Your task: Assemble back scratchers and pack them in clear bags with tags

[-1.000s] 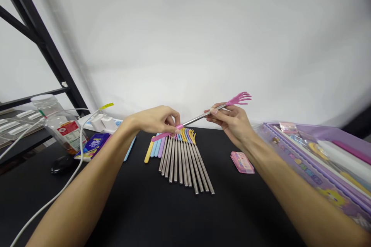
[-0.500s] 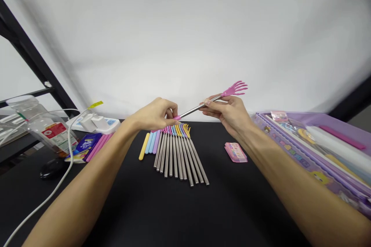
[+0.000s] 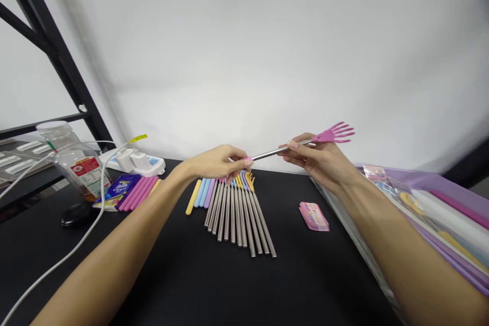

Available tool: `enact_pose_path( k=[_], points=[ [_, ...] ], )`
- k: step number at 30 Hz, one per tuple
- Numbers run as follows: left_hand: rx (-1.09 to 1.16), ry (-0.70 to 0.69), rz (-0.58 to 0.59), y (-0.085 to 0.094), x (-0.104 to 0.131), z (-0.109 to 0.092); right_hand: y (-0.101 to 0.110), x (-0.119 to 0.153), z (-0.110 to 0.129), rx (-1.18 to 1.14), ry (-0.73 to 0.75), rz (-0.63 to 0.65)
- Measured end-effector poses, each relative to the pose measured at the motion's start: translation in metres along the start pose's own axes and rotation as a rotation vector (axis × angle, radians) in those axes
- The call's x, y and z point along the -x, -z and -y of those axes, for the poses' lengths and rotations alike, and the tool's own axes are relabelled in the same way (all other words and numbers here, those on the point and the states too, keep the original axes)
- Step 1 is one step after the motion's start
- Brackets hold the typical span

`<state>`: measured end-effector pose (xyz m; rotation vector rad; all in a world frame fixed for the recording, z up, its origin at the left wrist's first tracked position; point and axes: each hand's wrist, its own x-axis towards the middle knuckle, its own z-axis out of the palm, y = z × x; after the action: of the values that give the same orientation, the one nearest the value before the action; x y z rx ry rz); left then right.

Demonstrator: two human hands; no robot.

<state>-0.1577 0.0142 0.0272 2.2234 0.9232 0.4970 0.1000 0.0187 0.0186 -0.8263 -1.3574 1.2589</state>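
Note:
A back scratcher (image 3: 272,153) with a pink hand-shaped head and a metal rod is held up across both hands, over the black table. My left hand (image 3: 223,160) is closed on its pink handle end, most of which is hidden by the fingers. My right hand (image 3: 311,155) pinches the rod close to the pink head. Below lies a fanned row of back scratchers (image 3: 244,219), their metal rods pointing toward me and their coloured heads at the far end, partly behind my left hand. Yellow, blue and purple handles (image 3: 198,196) lie just left of that row.
Pink cards (image 3: 314,215) lie stacked on the table (image 3: 214,285). A purple bin (image 3: 416,175) with bagged items stands at right. On the left are pink handles (image 3: 139,193), a blue packet (image 3: 121,188), a clear jar (image 3: 82,168), a power strip (image 3: 156,164), a mouse (image 3: 77,214) and a white cable (image 3: 76,249).
Both hands and the back scratcher have shifted right and slightly down in view, and the rod lies closer to level. The camera view has turned a little.

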Motion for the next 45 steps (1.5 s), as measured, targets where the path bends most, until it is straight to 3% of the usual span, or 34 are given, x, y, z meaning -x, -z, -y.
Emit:
enact_pose_path(
  k=[4, 8, 14, 18, 23, 30, 33, 37, 40, 43, 45],
  points=[
    [-0.054, -0.024, -0.034, 0.008, 0.005, 0.004, 0.01, 0.0, 0.003, 0.053, -0.085, -0.042],
    [-0.099, 0.013, -0.072, 0.017, 0.011, 0.011, 0.024, 0.001, 0.011, 0.169, -0.027, -0.074],
    [-0.126, 0.01, -0.047, 0.018, 0.011, 0.018, 0.029, 0.008, 0.025, 0.835, -0.01, 0.278],
    [-0.235, -0.048, -0.136, 0.013, 0.008, 0.01, 0.025, 0.008, 0.025, 0.946, 0.053, 0.308],
    [-0.439, -0.202, -0.233, 0.01, 0.004, -0.004, 0.028, 0.008, 0.023, 0.835, -0.051, 0.349],
    [-0.822, -0.303, -0.331, 0.002, -0.001, -0.018, 0.035, 0.004, 0.007, 0.235, -0.474, 0.529],
    [-0.893, -0.318, -0.351, -0.001, -0.003, -0.021, 0.037, 0.003, 0.005, 0.177, -0.522, 0.541],
    [-0.74, -0.282, -0.257, 0.002, -0.004, -0.02, 0.043, 0.006, 0.019, 0.474, -0.374, 0.446],
    [-0.517, -0.178, -0.129, 0.006, -0.001, -0.015, 0.051, 0.01, 0.032, 0.766, -0.198, 0.342],
    [-0.317, -0.069, -0.019, 0.008, 0.002, -0.009, 0.052, 0.013, 0.038, 0.91, -0.072, 0.325],
    [-0.238, -0.066, -0.007, 0.008, 0.003, -0.007, 0.048, 0.014, 0.039, 0.945, -0.035, 0.341]
  ],
)
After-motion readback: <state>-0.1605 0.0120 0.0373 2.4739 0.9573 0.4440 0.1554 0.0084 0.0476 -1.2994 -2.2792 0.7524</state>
